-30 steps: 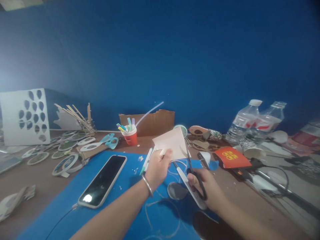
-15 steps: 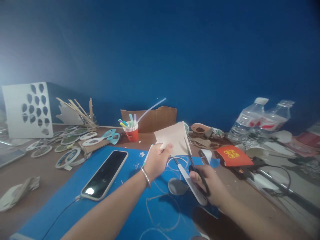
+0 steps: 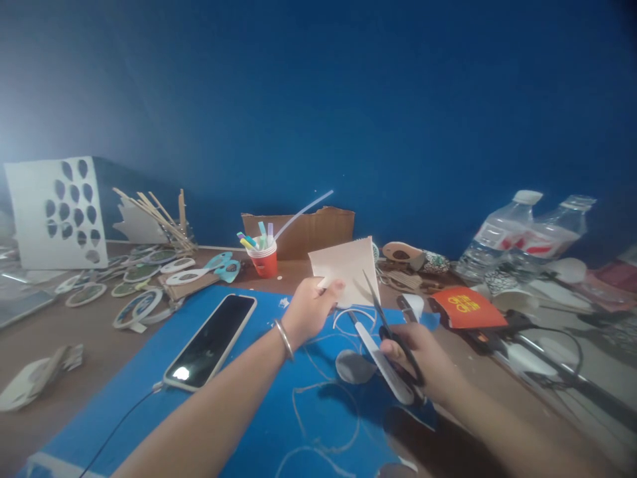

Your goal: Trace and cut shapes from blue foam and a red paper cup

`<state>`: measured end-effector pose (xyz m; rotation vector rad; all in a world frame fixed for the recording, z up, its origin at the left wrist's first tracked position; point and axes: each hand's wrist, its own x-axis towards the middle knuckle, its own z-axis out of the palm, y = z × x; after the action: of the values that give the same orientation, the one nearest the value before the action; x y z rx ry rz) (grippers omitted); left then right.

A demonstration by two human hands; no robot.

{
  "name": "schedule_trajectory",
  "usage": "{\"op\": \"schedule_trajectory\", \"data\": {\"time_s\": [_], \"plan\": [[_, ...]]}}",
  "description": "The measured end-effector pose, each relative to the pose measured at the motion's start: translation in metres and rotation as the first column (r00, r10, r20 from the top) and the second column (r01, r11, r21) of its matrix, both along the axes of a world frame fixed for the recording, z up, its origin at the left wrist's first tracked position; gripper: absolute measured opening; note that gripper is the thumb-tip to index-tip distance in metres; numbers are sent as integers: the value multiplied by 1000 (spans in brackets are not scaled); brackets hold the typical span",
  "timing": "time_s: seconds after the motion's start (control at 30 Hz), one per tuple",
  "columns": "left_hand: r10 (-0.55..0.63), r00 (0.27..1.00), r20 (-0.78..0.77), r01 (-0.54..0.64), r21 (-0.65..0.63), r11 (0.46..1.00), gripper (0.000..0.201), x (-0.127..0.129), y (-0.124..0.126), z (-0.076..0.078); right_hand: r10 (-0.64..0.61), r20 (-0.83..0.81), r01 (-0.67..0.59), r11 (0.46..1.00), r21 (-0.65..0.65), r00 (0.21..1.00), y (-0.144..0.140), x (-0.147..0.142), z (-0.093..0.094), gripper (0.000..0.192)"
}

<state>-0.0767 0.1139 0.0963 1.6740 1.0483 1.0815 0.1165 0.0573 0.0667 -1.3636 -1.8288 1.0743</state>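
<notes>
My left hand (image 3: 309,307), with a bangle at the wrist, pinches the lower left corner of a pale beige sheet of paper (image 3: 346,269) and holds it up above the blue mat (image 3: 259,398). My right hand (image 3: 415,362) grips black-handled scissors (image 3: 385,332); their blades are parted, with the tips at the sheet's lower right edge. A white strip lies along my right hand, under the scissors. Thin white string loops over the mat below both hands.
A phone (image 3: 212,340) on a cable lies on the mat at left. A red cup of markers (image 3: 264,259) and a cardboard piece (image 3: 303,231) stand behind. Paper rings, sticks and a white cut-out box (image 3: 57,212) are at left; two water bottles (image 3: 517,236), an orange card (image 3: 466,307) and cables at right.
Both hands have lifted the paper and the scissors slightly, and the view has shifted, so the table items sit lower left. The scissor tips stay at the sheet's right edge.
</notes>
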Motion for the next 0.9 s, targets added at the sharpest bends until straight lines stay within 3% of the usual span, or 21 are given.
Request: {"op": "schedule_trajectory", "data": {"time_s": [0.33, 0.9], "plan": [[-21, 1000, -2, 21, 11, 1000, 44, -3, 3, 0, 29, 13, -28, 1000, -13, 1000, 1, 4, 2, 58], [-98, 995, 19, 99, -88, 991, 45, -8, 1, 13, 47, 112, -44, 999, -28, 993, 1, 6, 11, 62]]}}
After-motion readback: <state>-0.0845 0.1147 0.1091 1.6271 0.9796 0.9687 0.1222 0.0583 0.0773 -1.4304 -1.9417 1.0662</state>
